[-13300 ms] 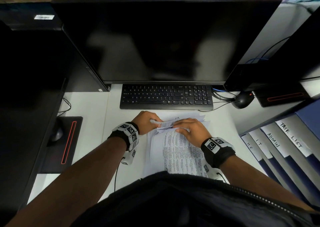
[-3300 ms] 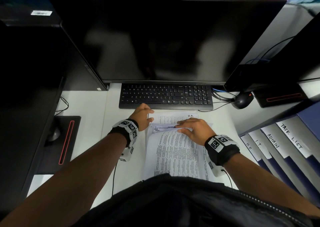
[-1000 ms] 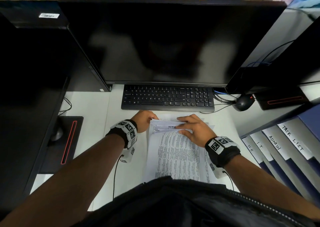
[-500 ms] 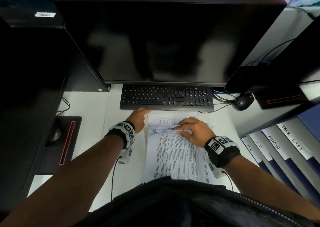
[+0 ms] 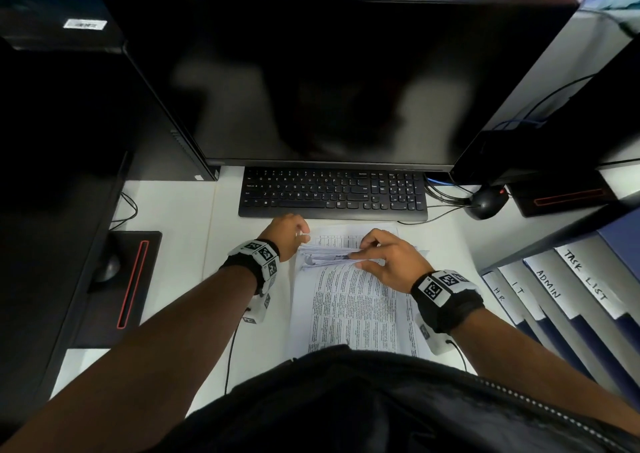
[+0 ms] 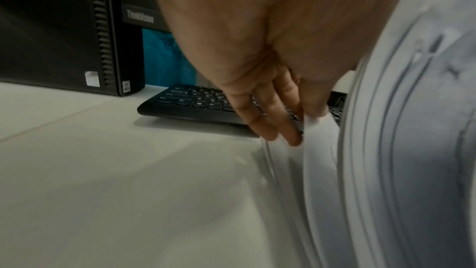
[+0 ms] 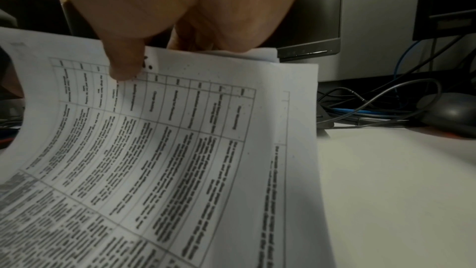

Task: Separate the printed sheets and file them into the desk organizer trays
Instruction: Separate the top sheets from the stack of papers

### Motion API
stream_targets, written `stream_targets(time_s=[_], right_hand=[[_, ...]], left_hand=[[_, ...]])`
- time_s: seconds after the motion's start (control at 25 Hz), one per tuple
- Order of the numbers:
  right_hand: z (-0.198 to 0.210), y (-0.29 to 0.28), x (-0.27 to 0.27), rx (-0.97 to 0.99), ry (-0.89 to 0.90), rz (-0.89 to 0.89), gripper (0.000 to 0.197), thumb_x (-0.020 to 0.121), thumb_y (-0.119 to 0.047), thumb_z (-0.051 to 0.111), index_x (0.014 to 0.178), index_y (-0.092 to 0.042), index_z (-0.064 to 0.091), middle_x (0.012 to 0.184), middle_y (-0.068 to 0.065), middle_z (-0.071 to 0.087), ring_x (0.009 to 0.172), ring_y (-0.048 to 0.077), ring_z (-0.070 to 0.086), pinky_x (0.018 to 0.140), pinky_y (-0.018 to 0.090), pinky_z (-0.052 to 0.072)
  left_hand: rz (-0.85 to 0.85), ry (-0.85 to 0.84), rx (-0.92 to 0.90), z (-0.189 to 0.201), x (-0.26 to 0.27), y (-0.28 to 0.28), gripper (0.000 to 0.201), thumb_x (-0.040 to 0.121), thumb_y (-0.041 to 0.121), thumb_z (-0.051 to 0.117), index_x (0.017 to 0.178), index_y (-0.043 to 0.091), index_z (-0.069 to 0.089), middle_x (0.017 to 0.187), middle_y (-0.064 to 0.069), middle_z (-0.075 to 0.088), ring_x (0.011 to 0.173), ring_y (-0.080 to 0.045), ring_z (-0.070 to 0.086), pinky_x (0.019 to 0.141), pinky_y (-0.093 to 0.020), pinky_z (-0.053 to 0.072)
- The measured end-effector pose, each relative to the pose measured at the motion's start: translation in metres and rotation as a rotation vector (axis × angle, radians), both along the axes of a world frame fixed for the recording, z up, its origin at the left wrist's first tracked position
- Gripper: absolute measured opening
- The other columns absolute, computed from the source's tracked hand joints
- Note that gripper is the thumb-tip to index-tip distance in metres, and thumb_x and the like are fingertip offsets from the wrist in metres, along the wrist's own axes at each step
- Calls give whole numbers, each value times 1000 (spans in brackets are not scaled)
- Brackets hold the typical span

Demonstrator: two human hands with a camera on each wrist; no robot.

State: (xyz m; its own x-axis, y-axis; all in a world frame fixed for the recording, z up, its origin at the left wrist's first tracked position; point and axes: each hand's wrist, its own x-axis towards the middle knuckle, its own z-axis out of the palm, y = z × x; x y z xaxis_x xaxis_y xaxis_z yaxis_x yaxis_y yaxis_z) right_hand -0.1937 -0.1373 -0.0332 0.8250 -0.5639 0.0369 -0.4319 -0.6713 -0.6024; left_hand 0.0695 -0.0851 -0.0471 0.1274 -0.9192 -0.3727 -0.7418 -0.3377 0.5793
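A stack of printed sheets (image 5: 349, 307) lies on the white desk in front of the keyboard, its far ends curled up. My right hand (image 5: 388, 257) pinches the lifted far ends of several sheets (image 7: 165, 129), thumb on the printed table. My left hand (image 5: 289, 231) is at the stack's far left corner and pinches a sheet's edge (image 6: 319, 129) between its fingertips. The desk organizer trays (image 5: 568, 300) stand at the right, with labels HR, IT, ADMIN and TASK LIST.
A black keyboard (image 5: 332, 193) lies just beyond the sheets under a large dark monitor (image 5: 329, 82). A mouse (image 5: 485, 203) and cables sit at the back right. A second mouse on a black pad (image 5: 117, 290) is at the left.
The left hand has shifted from beside the stack onto its far left corner and taken a sheet edge. The right hand keeps holding the curled ends, thumb raised further.
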Motion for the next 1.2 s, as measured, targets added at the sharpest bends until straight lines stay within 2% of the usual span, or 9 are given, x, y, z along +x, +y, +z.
stream_targets(time_s=[0.08,0.2,0.36,0.48,0.56,0.72,0.92,1.08,1.2], right_hand=[[0,0,0,-3,9,-9,24,86,-27,66,109,-31,69,99,-6,52,91,10,51,77,25,47],[-2,0,-1,-42,20,-12,23,87,-27,64,109,-29,69,112,-4,54,100,12,50,83,31,49],[-3,-2,0,-98,86,-11,24,88,-29,62,111,-32,67,132,-3,55,117,18,51,101,41,39],[0,2,1,-184,136,-7,23,90,-37,58,113,-38,65,116,-9,66,111,9,57,110,41,27],[6,5,1,-147,137,3,24,92,-38,55,114,-38,64,114,-10,66,108,9,58,107,37,33],[14,8,-3,-41,155,-9,26,93,-42,51,116,-39,63,120,-12,62,110,11,55,90,27,42],[11,7,-5,-16,139,-5,26,92,-44,51,114,-39,64,119,-11,63,109,11,56,89,32,47],[11,7,-5,-8,138,-5,27,92,-45,50,114,-38,64,119,-10,64,109,13,56,88,33,49],[13,6,-5,-6,132,-8,26,92,-41,52,114,-35,65,120,-8,63,109,14,56,92,32,46]], left_hand=[[1,138,-20,9,-3,1,18,89,8,59,107,11,59,101,-5,62,97,-21,61,79,-26,45],[-174,232,-42,12,2,2,43,83,-15,45,107,13,68,99,-4,68,96,-20,65,86,-33,52],[-338,343,74,10,12,2,40,86,-13,50,94,18,74,104,-11,71,95,-25,67,92,-45,52],[-299,232,-4,11,15,1,41,88,-11,44,106,15,71,110,-6,69,102,-22,64,95,-32,49],[-146,116,-33,10,17,1,46,91,-8,38,122,17,61,125,-2,59,119,-19,53,101,-23,37],[-91,-67,131,-5,9,2,50,94,11,48,143,14,36,142,-4,35,131,-21,37,113,-32,27],[-111,-71,47,-4,2,0,42,87,6,60,129,10,53,126,-7,43,116,-22,47,106,-30,37],[-39,-19,41,5,-3,-3,35,84,7,67,118,8,58,122,-9,48,109,-23,52,92,-20,40],[29,189,56,10,-7,-2,50,80,17,74,124,11,50,117,-3,54,99,-17,55,84,-21,42]])
